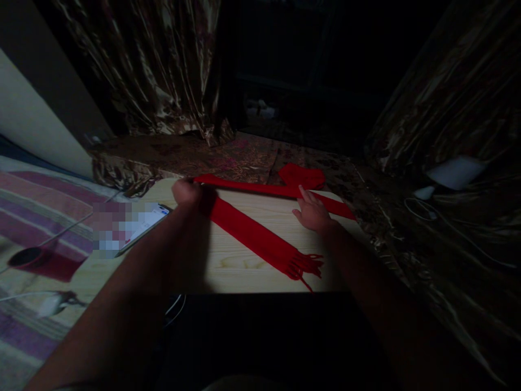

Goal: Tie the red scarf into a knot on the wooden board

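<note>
A long red scarf [254, 231] with a fringed end lies over a light wooden tabletop [240, 274]. My left hand [187, 193] is closed around the scarf at the table's far left, where the cloth bends back on itself. From there one length runs right along the far edge, and the fringed length slants toward the front right. My right hand [312, 210] rests on the far length with its fingers stretched out and apart. Beyond it, more of the scarf lies bunched at the back edge, and a strip trails off to the right.
A lit phone [142, 228] lies left of my left forearm. Further left are a dark red cup [44, 263], a white charger [51, 304] with cables and a striped bedspread [52, 203]. Patterned cloth [171, 155] and curtains stand behind; a white object [456, 171] sits at right.
</note>
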Tool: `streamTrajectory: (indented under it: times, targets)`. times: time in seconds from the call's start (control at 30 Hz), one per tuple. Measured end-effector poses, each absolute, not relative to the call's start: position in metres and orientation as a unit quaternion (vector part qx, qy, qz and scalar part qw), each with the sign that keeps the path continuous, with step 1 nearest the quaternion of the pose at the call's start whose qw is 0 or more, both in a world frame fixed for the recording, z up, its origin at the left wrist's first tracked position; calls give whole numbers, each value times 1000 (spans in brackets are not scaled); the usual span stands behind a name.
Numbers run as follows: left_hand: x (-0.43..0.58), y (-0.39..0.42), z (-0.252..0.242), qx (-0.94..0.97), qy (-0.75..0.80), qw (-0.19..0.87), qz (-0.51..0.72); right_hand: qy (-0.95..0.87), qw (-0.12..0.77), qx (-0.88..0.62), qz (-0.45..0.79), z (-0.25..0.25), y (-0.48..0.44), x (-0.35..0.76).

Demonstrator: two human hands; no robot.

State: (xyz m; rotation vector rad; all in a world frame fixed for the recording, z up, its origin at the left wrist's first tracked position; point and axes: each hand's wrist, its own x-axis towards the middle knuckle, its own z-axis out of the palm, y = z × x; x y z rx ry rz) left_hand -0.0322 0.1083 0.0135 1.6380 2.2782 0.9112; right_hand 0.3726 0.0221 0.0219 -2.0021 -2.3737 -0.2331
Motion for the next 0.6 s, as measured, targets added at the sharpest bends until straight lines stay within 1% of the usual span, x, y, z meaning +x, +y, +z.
streamTrajectory:
  times: [0.1,0.17,0.2,0.3,0.37,0.4,0.47,0.53,0.6]
  targets:
    - [-37,110,16,533,797,79,274,-764,-14,-644,-39,20,28,368]
    - [-38,107,17,544,806,84,219,-765,-33,-643,-4,19,30,365]
    - [-38,105,18,563,802,75,186,-769,-26,-639,1,19,29,362]
    - [-36,97,18,658,740,-19,137,-807,57,-588,1,21,14,348]
    - [-34,94,17,708,688,-79,136,-840,115,-527,46,24,-4,332]
    - [-33,94,17,721,674,-88,133,-854,130,-497,85,26,-15,323]
    - [-32,97,15,731,671,-66,102,-876,122,-448,132,30,-38,307]
    - [-33,100,14,722,688,-31,71,-889,93,-427,136,36,-58,294]
    - [-35,102,12,712,699,-18,60,-892,62,-421,150,40,-73,289]
